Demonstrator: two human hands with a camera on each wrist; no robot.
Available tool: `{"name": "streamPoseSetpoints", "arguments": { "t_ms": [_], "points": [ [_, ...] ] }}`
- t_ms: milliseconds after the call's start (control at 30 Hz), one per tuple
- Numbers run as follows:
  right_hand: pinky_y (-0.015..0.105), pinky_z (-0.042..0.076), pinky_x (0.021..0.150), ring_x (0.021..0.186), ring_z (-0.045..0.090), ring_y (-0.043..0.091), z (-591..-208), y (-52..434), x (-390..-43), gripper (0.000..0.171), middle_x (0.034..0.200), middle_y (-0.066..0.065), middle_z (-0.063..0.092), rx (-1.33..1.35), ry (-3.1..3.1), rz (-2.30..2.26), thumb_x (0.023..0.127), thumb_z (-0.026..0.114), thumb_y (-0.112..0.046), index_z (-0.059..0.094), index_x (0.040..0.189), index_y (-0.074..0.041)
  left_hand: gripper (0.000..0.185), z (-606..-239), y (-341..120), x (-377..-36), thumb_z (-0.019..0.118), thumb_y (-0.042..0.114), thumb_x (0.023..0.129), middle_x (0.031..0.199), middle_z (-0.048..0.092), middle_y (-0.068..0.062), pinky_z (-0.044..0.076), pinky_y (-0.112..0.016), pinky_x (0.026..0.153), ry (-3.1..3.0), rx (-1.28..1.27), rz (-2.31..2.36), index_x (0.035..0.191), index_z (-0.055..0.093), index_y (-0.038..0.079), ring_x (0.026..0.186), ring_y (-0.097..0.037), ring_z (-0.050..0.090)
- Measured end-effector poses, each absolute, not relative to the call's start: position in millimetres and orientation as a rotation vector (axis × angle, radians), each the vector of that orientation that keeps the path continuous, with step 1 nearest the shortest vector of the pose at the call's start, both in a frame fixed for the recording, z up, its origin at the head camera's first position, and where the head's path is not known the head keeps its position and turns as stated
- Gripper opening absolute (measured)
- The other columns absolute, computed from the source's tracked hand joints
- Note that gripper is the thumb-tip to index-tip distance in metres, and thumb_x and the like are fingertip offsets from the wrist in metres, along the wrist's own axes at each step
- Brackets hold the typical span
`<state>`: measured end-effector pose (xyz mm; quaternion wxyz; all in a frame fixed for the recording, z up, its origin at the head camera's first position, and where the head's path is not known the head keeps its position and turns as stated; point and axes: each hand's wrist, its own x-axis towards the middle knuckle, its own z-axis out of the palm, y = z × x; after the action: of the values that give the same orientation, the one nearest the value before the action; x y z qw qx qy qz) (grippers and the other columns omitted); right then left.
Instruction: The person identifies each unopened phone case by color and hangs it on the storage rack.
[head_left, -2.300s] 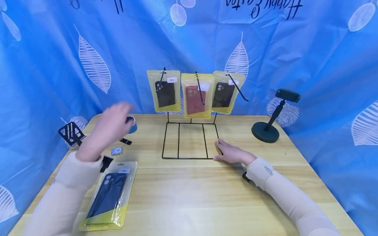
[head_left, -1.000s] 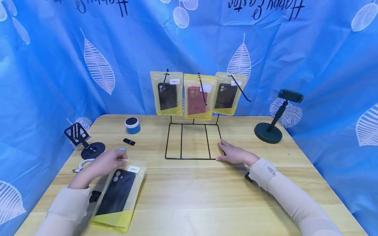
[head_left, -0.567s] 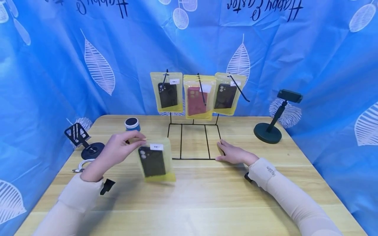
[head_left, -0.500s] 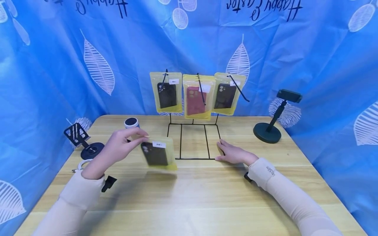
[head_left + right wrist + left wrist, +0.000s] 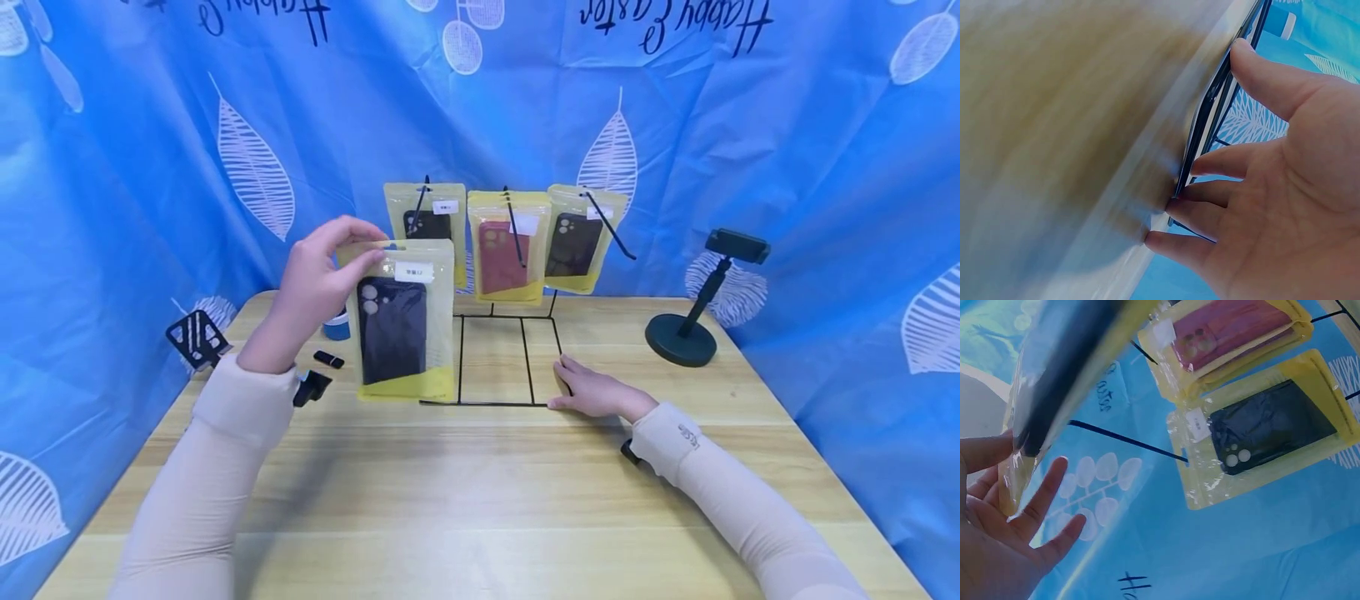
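Note:
My left hand (image 5: 322,271) pinches the top edge of a bagged phone case (image 5: 392,329), a dark case in a clear and yellow pouch, raised upright above the table. It overlaps the left hanging pouch (image 5: 429,218) of the wire display rack (image 5: 529,358) in the head view. In the left wrist view that pouch (image 5: 1266,428) hangs on a black hook (image 5: 1129,442), beside the held one. A red case pouch (image 5: 502,254) hangs in the middle, and another dark one (image 5: 573,242) at right. My right hand (image 5: 596,390) rests with extended fingers at the rack's front right base corner.
A green phone stand (image 5: 681,337) is at the back right. On the left are a black phone stand (image 5: 197,337), a blue jar (image 5: 337,327) partly behind the held pouch, and a small black stick (image 5: 328,359). A blue patterned curtain (image 5: 480,100) encloses the table.
My left hand has taken hold of the pouch lying on the table's left, lifted it and brought it right and up toward the rack's left hook. The right hand has stayed put.

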<state>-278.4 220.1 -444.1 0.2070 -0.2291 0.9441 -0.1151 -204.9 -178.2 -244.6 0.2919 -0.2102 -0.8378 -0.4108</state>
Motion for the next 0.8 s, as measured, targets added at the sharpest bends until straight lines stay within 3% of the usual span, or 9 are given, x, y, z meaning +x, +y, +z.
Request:
{"name": "streamPoseSetpoints", "arguments": {
  "t_ms": [100,333,467,567,633,700,800],
  "points": [
    [0.057,0.023,0.121,0.153,0.012,0.038,-443.4,219.6,-278.4,0.090,0.167,0.018,0.001,-0.630,2.628,-0.331,0.097,0.052,-0.058,0.013,0.159,-0.004,0.020,-242.9,-178.5,-217.0,0.067,0.011,0.095,0.113,0.071,-0.014,0.048,-0.041,0.101,-2.261,-0.559,-1.177,0.113,0.065,0.002,0.109,-0.017,0.065],
    [0.056,0.024,0.122,0.153,0.012,0.036,-445.2,220.0,-277.0,0.091,0.168,0.016,0.000,-0.614,2.628,-0.338,0.096,0.052,-0.058,0.013,0.159,-0.007,0.022,-244.4,-176.2,-231.9,0.065,0.012,0.096,0.114,0.071,-0.015,0.047,-0.028,0.090,-2.268,-0.559,-1.249,0.114,0.061,0.002,0.102,0.000,0.061],
    [0.056,0.025,0.121,0.153,0.013,0.038,-446.8,220.5,-276.7,0.091,0.167,0.018,0.001,-0.626,2.634,-0.338,0.096,0.052,-0.059,0.013,0.159,-0.006,0.024,-243.7,-172.0,-235.9,0.066,0.015,0.096,0.116,0.071,-0.014,0.040,-0.023,0.056,-2.289,-0.553,-1.229,0.116,0.060,0.003,0.084,0.000,0.062],
    [0.056,0.025,0.121,0.153,0.013,0.037,-446.9,220.0,-276.1,0.091,0.167,0.018,0.001,-0.627,2.640,-0.334,0.096,0.052,-0.059,0.014,0.159,-0.005,0.024,-244.4,-170.6,-238.6,0.065,0.017,0.097,0.117,0.071,-0.012,0.031,-0.026,0.044,-2.327,-0.526,-1.200,0.116,0.060,0.005,0.082,-0.006,0.063],
    [0.057,0.025,0.121,0.152,0.014,0.039,-446.3,219.6,-275.5,0.091,0.167,0.020,0.002,-0.635,2.642,-0.334,0.097,0.051,-0.059,0.015,0.159,-0.004,0.023,-245.5,-170.2,-241.1,0.065,0.019,0.097,0.118,0.071,-0.010,0.037,-0.027,0.050,-2.352,-0.504,-1.180,0.115,0.060,0.006,0.090,-0.013,0.065],
    [0.056,0.024,0.121,0.153,0.014,0.038,-445.5,219.1,-275.0,0.090,0.167,0.019,0.002,-0.627,2.642,-0.332,0.097,0.052,-0.058,0.015,0.159,-0.005,0.022,-247.0,-170.4,-244.8,0.066,0.019,0.097,0.119,0.071,-0.010,0.045,-0.030,0.063,-2.373,-0.488,-1.157,0.114,0.060,0.006,0.107,-0.019,0.064],
    [0.057,0.025,0.120,0.152,0.015,0.039,-444.6,219.1,-274.7,0.089,0.167,0.020,0.003,-0.633,2.644,-0.340,0.097,0.052,-0.057,0.016,0.159,-0.003,0.021,-248.2,-170.7,-250.7,0.065,0.019,0.097,0.123,0.069,-0.013,0.048,-0.041,0.086,-2.405,-0.456,-1.111,0.113,0.060,0.006,0.118,-0.027,0.061]
  ]
}}
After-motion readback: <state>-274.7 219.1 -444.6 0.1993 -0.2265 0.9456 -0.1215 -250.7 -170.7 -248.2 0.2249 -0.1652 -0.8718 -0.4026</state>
